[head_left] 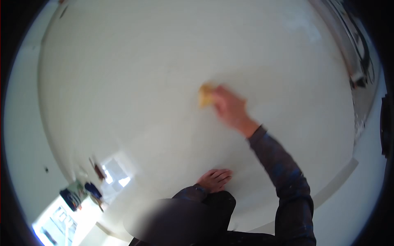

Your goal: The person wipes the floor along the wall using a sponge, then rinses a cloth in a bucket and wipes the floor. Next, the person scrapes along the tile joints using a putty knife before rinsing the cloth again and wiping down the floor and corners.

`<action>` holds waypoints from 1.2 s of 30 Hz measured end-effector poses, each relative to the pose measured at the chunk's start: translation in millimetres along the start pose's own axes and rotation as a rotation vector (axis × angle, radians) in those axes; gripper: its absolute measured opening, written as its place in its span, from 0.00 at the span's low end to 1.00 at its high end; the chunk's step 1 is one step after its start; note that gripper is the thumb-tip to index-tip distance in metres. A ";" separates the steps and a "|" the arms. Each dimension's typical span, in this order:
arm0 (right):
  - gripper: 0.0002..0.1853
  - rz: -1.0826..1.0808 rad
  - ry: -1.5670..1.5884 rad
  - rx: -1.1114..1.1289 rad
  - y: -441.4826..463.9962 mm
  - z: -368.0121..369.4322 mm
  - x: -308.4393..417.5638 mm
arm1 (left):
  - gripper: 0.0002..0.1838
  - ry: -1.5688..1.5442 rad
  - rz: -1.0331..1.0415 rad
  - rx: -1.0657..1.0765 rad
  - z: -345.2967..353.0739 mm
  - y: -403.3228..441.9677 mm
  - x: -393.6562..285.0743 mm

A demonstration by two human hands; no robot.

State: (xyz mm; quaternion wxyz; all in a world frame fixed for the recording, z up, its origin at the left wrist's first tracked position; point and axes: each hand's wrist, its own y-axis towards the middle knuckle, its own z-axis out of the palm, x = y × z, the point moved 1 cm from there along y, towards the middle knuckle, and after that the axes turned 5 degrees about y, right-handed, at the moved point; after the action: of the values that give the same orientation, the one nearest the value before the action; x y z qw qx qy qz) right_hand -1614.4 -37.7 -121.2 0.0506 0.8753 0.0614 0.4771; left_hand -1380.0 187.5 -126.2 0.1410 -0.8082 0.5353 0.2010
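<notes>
R hand (230, 107) gripping yellow sponge/cloth (205, 95), which pokes out L of the fingers, against pale floor (123, 82); long axis too blurry tbh. L hand (216, 180) farther off, fingers loose, 0 items visible.

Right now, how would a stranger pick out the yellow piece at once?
Start with the broad pale floor filling most of the view. Follow the dark sleeve up from the picture's lower right to the right hand, just right of centre. In that hand's grip is a small, blurred yellow piece, set apart by its colour from the pale floor and dark sleeve.
</notes>
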 end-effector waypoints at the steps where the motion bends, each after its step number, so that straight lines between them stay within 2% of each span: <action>1: 0.20 -0.055 0.163 0.182 -10.1 33.4 33.8 | 0.28 0.007 0.019 0.010 0.4 -1.2 -0.4; 3: 0.20 -0.046 0.156 0.397 -14.6 43.2 102.1 | 0.30 0.018 0.002 0.003 3.7 4.7 -1.3; 5: 0.18 -0.151 0.007 0.049 4.9 61.8 76.2 | 0.31 -0.023 0.023 0.016 5.3 6.3 -7.1; 7: 0.19 -0.076 -0.237 -0.150 66.9 37.1 45.3 | 0.31 -0.056 0.014 0.010 1.2 16.1 -6.1; 9: 0.21 0.081 -0.510 -0.198 115.8 35.1 25.4 | 0.30 -0.048 -0.063 0.000 -3.5 9.5 -6.8; 11: 0.27 -0.072 -0.450 -0.214 110.3 77.5 15.1 | 0.29 -0.068 0.011 -0.024 -8.6 11.6 -4.2; 14: 0.22 -0.275 -0.318 0.114 19.0 156.8 83.7 | 0.25 -0.109 0.039 -0.063 -6.3 7.0 -3.3; 15: 0.21 -0.300 -0.215 0.273 -21.1 174.1 106.5 | 0.25 -0.086 0.034 -0.105 6.4 7.6 -3.2; 16: 0.20 -0.304 -0.110 0.454 -58.7 185.3 129.8 | 0.23 -0.194 -0.026 -0.218 25.0 4.8 -4.8; 17: 0.19 -0.289 0.000 0.636 -87.6 187.5 151.5 | 0.21 -0.300 -0.079 -0.326 31.8 5.7 -7.6; 18: 0.18 -0.243 0.116 0.765 -104.6 182.0 173.0 | 0.21 -0.275 -0.079 -0.353 28.3 12.4 -9.8; 20: 0.17 -0.045 0.356 0.927 -120.3 162.6 218.2 | 0.19 -0.329 -0.138 -0.225 -1.7 12.7 -14.7; 23: 0.17 0.186 0.526 0.574 -103.7 117.9 207.5 | 0.17 -0.429 -0.243 -0.026 -11.9 10.1 -11.7; 24: 0.18 0.209 0.517 0.409 -95.5 92.7 200.2 | 0.17 -0.428 -0.255 -0.034 -31.0 -4.9 -18.1; 26: 0.18 0.228 0.435 0.105 -85.8 37.3 184.0 | 0.15 -0.763 -0.507 0.110 -105.7 -45.7 -36.6; 28: 0.19 0.287 0.318 -0.126 -94.4 -3.9 157.1 | 0.15 -0.616 -0.576 -0.016 -184.9 -107.5 -59.0; 29: 0.20 0.347 0.284 -0.192 -102.8 -15.2 139.2 | 0.15 -0.512 -0.535 -0.151 -211.4 -141.4 -70.1; 30: 0.21 0.422 0.262 -0.218 -113.6 -20.9 109.3 | 0.16 -0.413 -0.500 -0.284 -230.1 -176.7 -85.1; 31: 0.21 0.490 0.242 -0.246 -116.3 -15.0 87.5 | 0.19 -0.248 -0.553 -0.377 -241.7 -210.8 -100.2; 32: 0.21 0.470 0.238 -0.224 -111.8 -5.5 87.9 | 0.22 -0.143 -0.621 -0.443 -253.4 -239.7 -119.4; 34: 0.24 0.343 -0.037 -0.113 -98.1 12.7 96.7 | 0.28 -0.029 -0.746 -0.526 -273.9 -288.9 -149.5; 35: 0.24 0.338 -0.043 -0.100 -83.2 27.7 103.1 | 0.30 -0.016 -0.797 -0.547 -282.9 -309.1 -160.6; 36: 0.24 0.185 -0.119 -0.044 -60.7 47.9 112.5 | 0.31 -0.009 -0.848 -0.575 -288.3 -326.3 -164.7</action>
State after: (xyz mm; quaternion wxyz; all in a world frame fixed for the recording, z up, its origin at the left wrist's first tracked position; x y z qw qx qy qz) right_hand -1517.3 38.4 -62.7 0.0293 0.9025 -0.0332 0.4283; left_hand -1085.9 319.2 209.8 -0.0159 -0.9596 0.0827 0.2686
